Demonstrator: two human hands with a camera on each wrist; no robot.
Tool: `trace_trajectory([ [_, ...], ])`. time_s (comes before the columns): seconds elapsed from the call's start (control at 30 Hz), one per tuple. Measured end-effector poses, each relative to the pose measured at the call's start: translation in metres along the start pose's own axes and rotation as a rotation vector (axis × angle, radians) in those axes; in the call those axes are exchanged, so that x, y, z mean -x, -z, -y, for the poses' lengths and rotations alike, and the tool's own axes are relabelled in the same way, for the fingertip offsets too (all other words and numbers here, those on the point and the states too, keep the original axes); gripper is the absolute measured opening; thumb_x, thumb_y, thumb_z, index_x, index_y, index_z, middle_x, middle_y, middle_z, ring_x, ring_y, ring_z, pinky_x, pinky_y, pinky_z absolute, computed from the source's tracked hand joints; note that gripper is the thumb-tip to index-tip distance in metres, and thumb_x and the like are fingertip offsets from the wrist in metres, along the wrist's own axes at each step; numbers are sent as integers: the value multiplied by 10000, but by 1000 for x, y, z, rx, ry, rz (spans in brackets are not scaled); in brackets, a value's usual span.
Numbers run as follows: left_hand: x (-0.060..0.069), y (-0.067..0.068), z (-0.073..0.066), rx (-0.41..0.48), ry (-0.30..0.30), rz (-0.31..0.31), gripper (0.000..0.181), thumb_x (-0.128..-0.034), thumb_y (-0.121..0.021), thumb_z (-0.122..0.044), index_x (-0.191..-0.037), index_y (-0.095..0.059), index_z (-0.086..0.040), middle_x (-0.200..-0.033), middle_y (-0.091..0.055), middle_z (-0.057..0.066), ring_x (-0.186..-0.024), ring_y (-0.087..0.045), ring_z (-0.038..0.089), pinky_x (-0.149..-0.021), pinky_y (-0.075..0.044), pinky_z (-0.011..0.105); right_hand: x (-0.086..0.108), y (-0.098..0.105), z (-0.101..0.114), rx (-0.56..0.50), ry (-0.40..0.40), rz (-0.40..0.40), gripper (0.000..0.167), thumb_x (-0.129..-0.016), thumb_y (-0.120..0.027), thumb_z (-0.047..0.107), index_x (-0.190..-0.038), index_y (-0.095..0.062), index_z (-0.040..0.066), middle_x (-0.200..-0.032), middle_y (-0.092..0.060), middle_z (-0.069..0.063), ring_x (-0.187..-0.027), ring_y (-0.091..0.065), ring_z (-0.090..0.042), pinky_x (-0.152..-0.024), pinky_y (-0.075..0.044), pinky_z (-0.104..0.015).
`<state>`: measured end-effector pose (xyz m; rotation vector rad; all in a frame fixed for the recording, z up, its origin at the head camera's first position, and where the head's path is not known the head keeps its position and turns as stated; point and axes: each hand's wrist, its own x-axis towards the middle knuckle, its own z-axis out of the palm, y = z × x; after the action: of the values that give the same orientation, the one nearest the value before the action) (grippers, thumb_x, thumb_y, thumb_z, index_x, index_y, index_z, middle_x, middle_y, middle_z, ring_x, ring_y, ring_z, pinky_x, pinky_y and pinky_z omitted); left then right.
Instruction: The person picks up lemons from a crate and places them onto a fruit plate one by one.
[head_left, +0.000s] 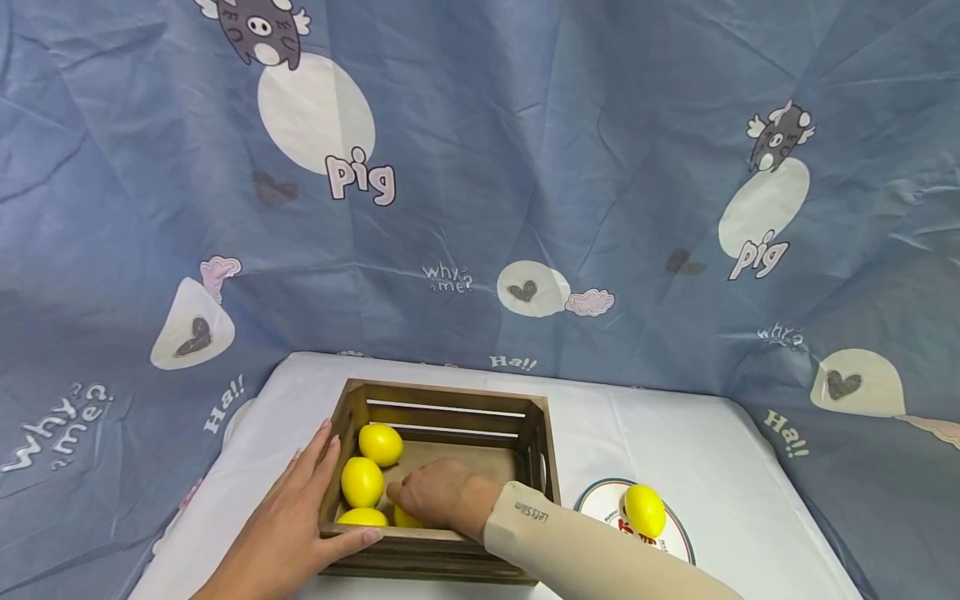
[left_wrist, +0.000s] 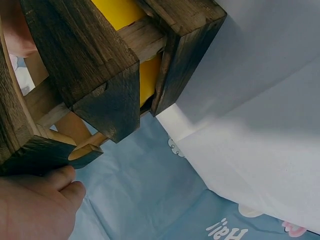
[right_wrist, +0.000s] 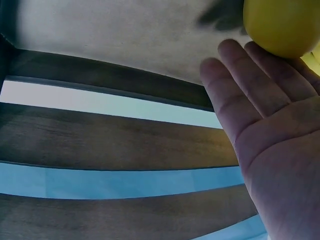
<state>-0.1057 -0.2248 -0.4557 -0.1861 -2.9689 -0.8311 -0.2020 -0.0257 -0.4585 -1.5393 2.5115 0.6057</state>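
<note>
A brown wooden crate (head_left: 450, 546) holds several yellow lemons; three line its left side, among them one lemon (head_left: 362, 482) at mid-side. My left hand (head_left: 288, 521) rests against the crate's left wall, thumb on the front rim. In the left wrist view, part of the left hand (left_wrist: 40, 205) touches the slatted wood (left_wrist: 80, 45). My right hand (head_left: 446, 496) reaches over the front wall into the crate, partly covering another lemon (head_left: 406, 518). Seen from the right wrist, the right hand (right_wrist: 280, 130) has its fingers extended beside a lemon (right_wrist: 282, 25), touching it; its thumb is hidden.
Right of the crate, a round white plate (head_left: 596, 498) with a dark rim bears one lemon (head_left: 645, 511). A white cloth (head_left: 675, 433) covers the table. Blue printed fabric (head_left: 465, 217) hangs behind and at both sides.
</note>
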Motion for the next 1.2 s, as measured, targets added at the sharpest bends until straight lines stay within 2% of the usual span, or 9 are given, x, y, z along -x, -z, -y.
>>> trace_trajectory([
  [0.27, 0, 1, 0, 7, 4, -2, 1352, -733, -632, -906, -1608, -303, 70, -1757, -25, 83, -1494, -243, 552, -1074, -318, 773, 0, 1, -2, -38, -15, 15, 115, -1004, -700, 209, -1097, -655, 258, -860, -696, 103, -728, -636, -56, -685, -562, -234],
  [0.5, 0, 1, -1, 5, 2, 0, 1351, -738, -634, -902, -1611, -292, 70, -1757, -28, 87, -1497, -243, 546, -1078, -318, 770, 3, 2, -2, -74, -39, 27, 126, -960, -742, 194, -1039, -652, 233, -770, -642, 77, -644, -564, -84, -622, -545, -255],
  [0.83, 0, 2, 0, 22, 9, 14, 1357, -744, -632, -895, -1648, -216, 27, -1756, -26, 107, -1493, -234, 561, -1083, -298, 778, 4, 4, -5, -129, -62, 27, 240, -871, -835, 236, -1018, -645, 234, -750, -604, 76, -631, -533, -99, -611, -523, -264],
  [1.2, -1, 3, 0, 17, 12, 20, 1374, -734, -617, -911, -1645, -215, 36, -1752, -37, 131, -1504, -225, 548, -1095, -299, 766, 8, 9, -8, -187, -48, 15, 260, -866, -832, 193, -1020, -626, 229, -742, -563, 77, -646, -522, -89, -620, -509, -252],
])
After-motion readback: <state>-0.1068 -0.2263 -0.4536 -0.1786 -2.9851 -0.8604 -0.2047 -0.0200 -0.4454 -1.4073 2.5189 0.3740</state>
